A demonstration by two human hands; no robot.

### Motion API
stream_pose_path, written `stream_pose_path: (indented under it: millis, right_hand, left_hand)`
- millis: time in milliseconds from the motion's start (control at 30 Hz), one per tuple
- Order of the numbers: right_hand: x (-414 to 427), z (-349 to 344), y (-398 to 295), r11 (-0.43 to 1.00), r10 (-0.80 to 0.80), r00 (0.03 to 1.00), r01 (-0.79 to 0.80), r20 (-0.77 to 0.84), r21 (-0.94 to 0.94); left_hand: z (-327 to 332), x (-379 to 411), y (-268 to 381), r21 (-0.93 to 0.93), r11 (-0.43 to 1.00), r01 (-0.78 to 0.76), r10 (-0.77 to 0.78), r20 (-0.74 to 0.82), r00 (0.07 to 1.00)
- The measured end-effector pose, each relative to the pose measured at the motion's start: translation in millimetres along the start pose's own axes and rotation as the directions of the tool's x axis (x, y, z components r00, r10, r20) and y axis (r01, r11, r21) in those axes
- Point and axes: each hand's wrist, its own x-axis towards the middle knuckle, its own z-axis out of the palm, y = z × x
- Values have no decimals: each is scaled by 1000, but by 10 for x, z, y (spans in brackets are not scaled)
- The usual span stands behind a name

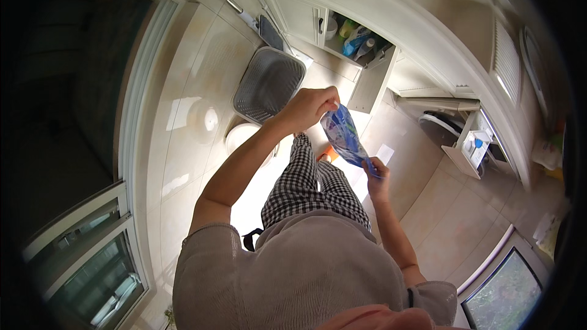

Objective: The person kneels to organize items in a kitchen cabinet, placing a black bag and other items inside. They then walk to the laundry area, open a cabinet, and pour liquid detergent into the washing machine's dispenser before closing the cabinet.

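Observation:
A blue and clear plastic packet (343,135) with printed patterns hangs slantwise in front of my legs, between my two hands. My left hand (314,106) pinches its upper end between thumb and fingers. The lower corner is gripped by my right hand (378,178). The packet looks thin and creased; its contents cannot be made out. Away to the right, a washing machine's detergent drawer (475,147) is pulled out, with a blue part inside it. The machine's round door (440,128) is partly visible under the counter.
A grey plastic basket (270,80) stands ahead on the tiled floor, near a flat mop (270,32). An opened cabinet door (378,78) juts out; bottles and bags (360,41) sit inside. Above is a pale sink counter (385,13). A sliding window (91,256) lies left.

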Motion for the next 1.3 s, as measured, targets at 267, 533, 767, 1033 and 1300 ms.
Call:
stream_pose_path:
  millis: [267, 533, 767, 1033, 1300]
  right_hand:
    - [647, 470, 352, 995, 75, 996, -78, -49, -57]
    - [1629, 1138, 1102, 973, 224, 938, -199, -265, 116]
    - [2456, 1501, 2363, 956, 191, 948, -238, -256, -170]
    - [3240, 1850, 3768, 965, 261, 897, -252, -357, 71]
    - [3678, 2119, 4238, 980, 174, 925, -131, -337, 147]
  left_hand:
    - [-169, 772, -1069, -40, 993, -114, 121, 292, 949]
    - [114, 2161, -2689, 519, 846, -124, 54, 149, 987]
    - [712, 3014, -3950, 892, 447, 72, 52, -106, 993]
    - [1031, 2546, -4126, 818, 570, 77, 126, -179, 976]
    - [1067, 1592, -4518, 632, 664, 399, -308, -255, 917]
